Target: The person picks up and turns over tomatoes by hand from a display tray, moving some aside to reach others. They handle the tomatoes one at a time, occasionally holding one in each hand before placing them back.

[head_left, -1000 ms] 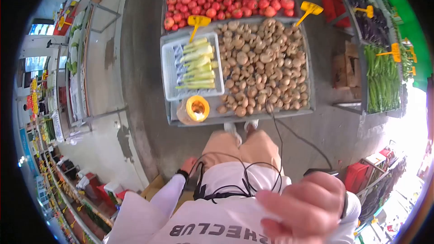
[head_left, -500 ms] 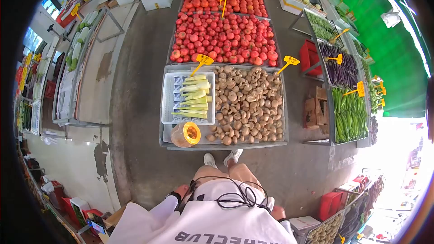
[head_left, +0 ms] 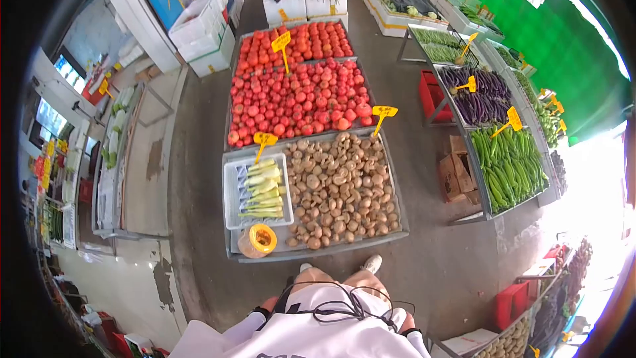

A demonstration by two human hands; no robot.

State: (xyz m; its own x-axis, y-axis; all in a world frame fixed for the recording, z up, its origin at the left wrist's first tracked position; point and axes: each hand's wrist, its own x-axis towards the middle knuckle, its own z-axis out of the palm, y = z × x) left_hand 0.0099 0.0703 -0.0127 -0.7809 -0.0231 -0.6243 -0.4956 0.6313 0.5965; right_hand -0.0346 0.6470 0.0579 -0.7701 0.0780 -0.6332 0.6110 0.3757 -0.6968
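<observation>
My left hand hangs low beside my thigh, partly covered by the white shirt, with a dark band at the wrist. On the other side my right hand is also lowered near my hip. The fingers of both are too hidden to read, and nothing held shows. In front stands a display table of brown mushrooms. To their left, a white plastic tray bears pale green stalks. A clear jar with a yellow-orange rim lies at the table's near left corner. Black cables loop over my waist.
Behind the mushrooms lie heaped tomatoes. A right-hand rack holds green peppers and eggplants, with a cardboard box beneath. White foam boxes stand back left. Another stand is on the left.
The view has shifted, so the tables appear lower and further left, and more of the back area shows. My feet have moved apart, the right one to the right. Both hands stay low.
</observation>
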